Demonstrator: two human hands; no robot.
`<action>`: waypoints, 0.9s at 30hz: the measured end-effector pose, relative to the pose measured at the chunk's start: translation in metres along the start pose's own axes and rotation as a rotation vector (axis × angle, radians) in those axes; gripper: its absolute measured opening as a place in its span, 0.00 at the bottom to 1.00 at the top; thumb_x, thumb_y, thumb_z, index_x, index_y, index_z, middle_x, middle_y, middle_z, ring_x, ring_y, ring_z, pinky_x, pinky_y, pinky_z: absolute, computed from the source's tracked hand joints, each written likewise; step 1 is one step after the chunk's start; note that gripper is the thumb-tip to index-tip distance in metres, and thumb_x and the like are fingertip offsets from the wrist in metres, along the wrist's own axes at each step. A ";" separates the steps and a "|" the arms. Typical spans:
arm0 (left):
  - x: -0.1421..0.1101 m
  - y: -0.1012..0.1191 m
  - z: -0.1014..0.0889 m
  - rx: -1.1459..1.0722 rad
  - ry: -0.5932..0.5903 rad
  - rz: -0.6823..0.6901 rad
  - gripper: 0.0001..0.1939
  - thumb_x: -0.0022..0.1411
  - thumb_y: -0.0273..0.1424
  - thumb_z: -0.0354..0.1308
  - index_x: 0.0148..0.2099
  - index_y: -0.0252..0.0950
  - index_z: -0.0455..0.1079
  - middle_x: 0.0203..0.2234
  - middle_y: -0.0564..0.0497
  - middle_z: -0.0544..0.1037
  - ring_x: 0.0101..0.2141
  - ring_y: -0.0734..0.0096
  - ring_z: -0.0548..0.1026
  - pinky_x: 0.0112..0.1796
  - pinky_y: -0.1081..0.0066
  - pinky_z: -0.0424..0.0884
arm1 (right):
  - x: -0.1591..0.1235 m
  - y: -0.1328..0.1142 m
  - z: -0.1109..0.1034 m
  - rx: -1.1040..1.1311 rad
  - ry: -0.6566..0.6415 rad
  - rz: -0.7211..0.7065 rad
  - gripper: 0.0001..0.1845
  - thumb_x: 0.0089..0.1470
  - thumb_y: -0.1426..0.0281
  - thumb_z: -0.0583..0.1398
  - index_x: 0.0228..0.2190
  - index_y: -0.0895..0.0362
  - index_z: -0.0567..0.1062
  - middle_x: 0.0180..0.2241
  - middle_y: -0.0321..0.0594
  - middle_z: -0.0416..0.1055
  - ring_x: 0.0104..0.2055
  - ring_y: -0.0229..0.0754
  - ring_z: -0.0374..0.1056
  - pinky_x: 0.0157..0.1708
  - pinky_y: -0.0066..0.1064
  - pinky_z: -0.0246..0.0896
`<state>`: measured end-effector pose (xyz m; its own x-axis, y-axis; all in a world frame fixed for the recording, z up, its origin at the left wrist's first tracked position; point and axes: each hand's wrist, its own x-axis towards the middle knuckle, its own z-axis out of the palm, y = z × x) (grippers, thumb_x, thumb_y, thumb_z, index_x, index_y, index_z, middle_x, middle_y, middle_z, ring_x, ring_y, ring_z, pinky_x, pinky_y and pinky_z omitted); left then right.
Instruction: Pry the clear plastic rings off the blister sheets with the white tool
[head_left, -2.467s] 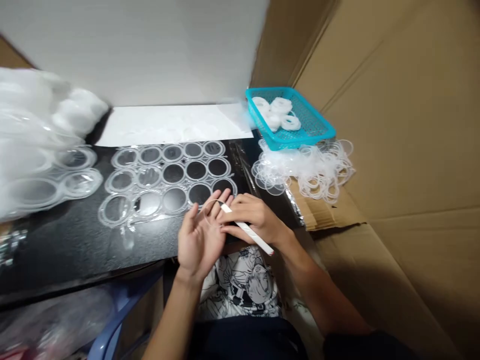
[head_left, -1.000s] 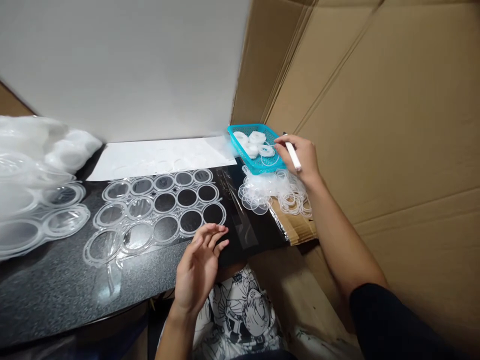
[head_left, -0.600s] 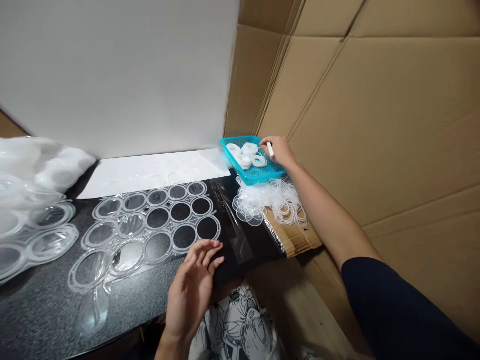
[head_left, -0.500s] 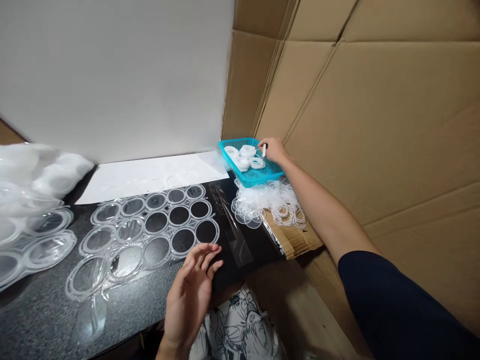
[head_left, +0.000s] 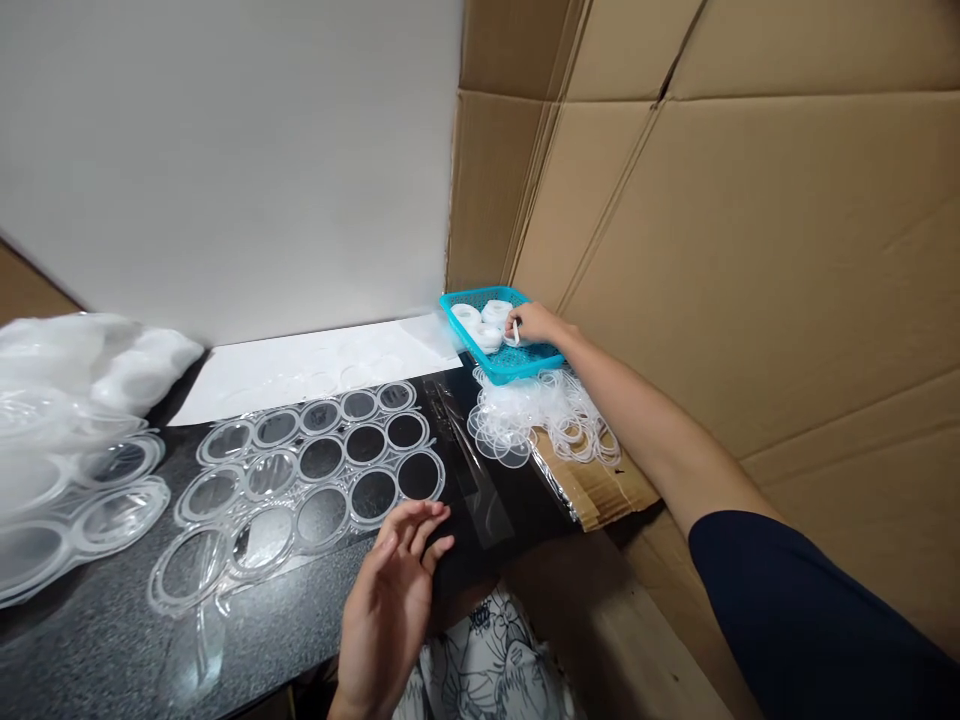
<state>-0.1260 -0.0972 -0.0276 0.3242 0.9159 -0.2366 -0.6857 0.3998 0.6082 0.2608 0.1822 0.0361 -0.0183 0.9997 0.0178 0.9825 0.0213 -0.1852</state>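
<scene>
White rings (head_left: 487, 337) in teal basket (head_left: 504, 374), apparently a pen (head_left: 516, 332) in the clenched right hand (head_left: 532, 322), left hand (head_left: 391, 602) empty.

Soft, moderate light leaves the wall (head_left: 225, 170) an even grey. Glare streaks the plastic sheet (head_left: 322, 460) and glossy surface (head_left: 262, 640) toward seven and eight o'clock. The rings (head_left: 486, 338) near centre wash out; the tool (head_left: 516, 332) beside them is too small for detail. Shadow deepens at six o'clock, and wide-angle distortion stretches the edges, notably the bag (head_left: 52, 365) at nine.
</scene>
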 end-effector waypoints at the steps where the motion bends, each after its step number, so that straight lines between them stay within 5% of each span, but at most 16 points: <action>1: 0.000 0.000 0.000 -0.001 -0.001 0.002 0.16 0.68 0.41 0.58 0.51 0.40 0.80 0.52 0.42 0.78 0.58 0.51 0.72 0.51 0.61 0.73 | 0.001 -0.001 0.001 -0.002 -0.010 -0.008 0.09 0.54 0.68 0.68 0.38 0.58 0.84 0.41 0.46 0.82 0.41 0.43 0.74 0.42 0.28 0.64; 14: 0.000 -0.001 -0.001 -0.003 -0.012 0.003 0.16 0.67 0.41 0.59 0.50 0.40 0.80 0.52 0.42 0.78 0.58 0.50 0.72 0.51 0.60 0.73 | -0.011 -0.001 -0.022 -0.032 -0.077 -0.059 0.11 0.49 0.78 0.67 0.36 0.57 0.83 0.38 0.42 0.83 0.37 0.42 0.74 0.36 0.27 0.61; 19: 0.001 -0.002 -0.003 -0.008 -0.019 0.001 0.16 0.66 0.42 0.61 0.50 0.40 0.80 0.51 0.42 0.78 0.57 0.51 0.72 0.50 0.62 0.73 | -0.031 -0.009 -0.035 -0.030 0.057 -0.057 0.11 0.56 0.73 0.64 0.41 0.58 0.82 0.41 0.45 0.83 0.40 0.44 0.75 0.39 0.28 0.62; 25: -0.001 -0.003 0.004 0.024 -0.028 0.066 0.15 0.67 0.42 0.61 0.48 0.39 0.80 0.48 0.42 0.78 0.55 0.52 0.73 0.49 0.61 0.73 | -0.125 -0.072 -0.031 0.314 0.411 -0.164 0.17 0.67 0.59 0.59 0.49 0.53 0.82 0.43 0.43 0.83 0.40 0.46 0.77 0.41 0.33 0.67; 27: -0.005 -0.003 0.006 0.113 -0.005 0.149 0.13 0.67 0.41 0.62 0.47 0.39 0.79 0.46 0.43 0.78 0.53 0.53 0.74 0.48 0.62 0.73 | -0.169 -0.108 -0.015 0.526 0.365 -0.225 0.20 0.70 0.57 0.55 0.53 0.51 0.81 0.36 0.39 0.82 0.35 0.43 0.75 0.38 0.33 0.67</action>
<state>-0.1220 -0.1035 -0.0234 0.2284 0.9643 -0.1339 -0.6492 0.2533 0.7172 0.1604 0.0109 0.0678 -0.0574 0.9032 0.4255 0.7394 0.3248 -0.5898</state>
